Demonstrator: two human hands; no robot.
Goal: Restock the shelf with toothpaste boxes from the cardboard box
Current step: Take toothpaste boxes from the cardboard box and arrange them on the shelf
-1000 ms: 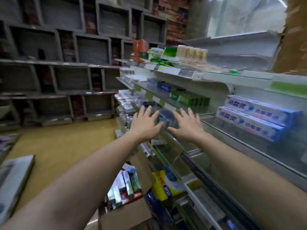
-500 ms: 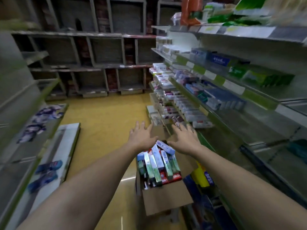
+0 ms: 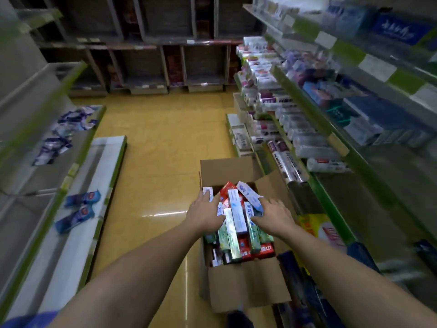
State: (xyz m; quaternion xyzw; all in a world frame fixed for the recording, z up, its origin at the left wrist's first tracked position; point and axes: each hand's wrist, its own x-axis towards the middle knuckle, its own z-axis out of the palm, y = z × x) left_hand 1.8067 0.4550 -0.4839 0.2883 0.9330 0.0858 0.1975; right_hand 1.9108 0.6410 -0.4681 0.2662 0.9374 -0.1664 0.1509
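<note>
Although both hands are down on the load, neither has closed on anything. The left hand (image 3: 204, 215) lies with its grip spread over the far-left tops of the long, narrow toothpaste boxes (image 3: 236, 221) in red, green and white card. The right hand (image 3: 274, 215) has its grip spread too, fingertips at a white-and-blue carton (image 3: 247, 191) that leans loose across the others. The rest stand on end, packed in the open brown cardboard box (image 3: 246, 287) on the glossy yellow floor (image 3: 153, 162), just left of the grey metal shelf (image 3: 390, 185) with green edge strips.

The risk, as I judge it, lies in the packing. The boxes look slick and crowded, so lifting a bundle with flat fingers could drag neighbours up and spill them. The leaning carton would likely slide off first. The cardboard box's right flap stands right at the shelf edge, so a lift toward the right has little room and could catch on the flap or the shelf lip. To the left the aisle is open floor, and the near stretch of the shelf shows bare space to fill.
</note>
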